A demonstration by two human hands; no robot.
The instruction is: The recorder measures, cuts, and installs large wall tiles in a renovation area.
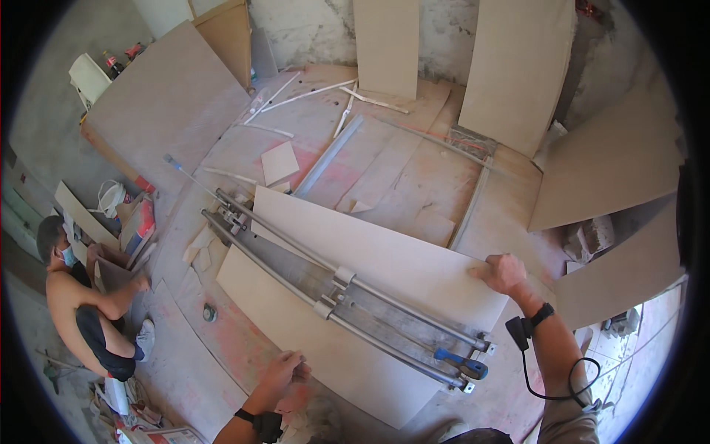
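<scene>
A tile cutter with two long metal rails [396,294] lies slantwise before me, its blue-gripped handle [462,362] at the near right end. Under and beside the rails are two pale tile pieces, with a strip of grey bed showing between them. My right hand [504,274] is closed on the right end of the far tile piece [370,240]. Off the near edge of the near tile piece [325,344], my left hand [285,372] hangs with its fingers curled in; nothing shows in it.
At left a person [92,303] squats beside a white bucket [112,198]. Large tile slabs [518,66] lean on the walls. Beyond the cutter a metal frame [329,155] and white strips [307,95] lie on the dusty floor. A small round object [210,312] sits left of the tile.
</scene>
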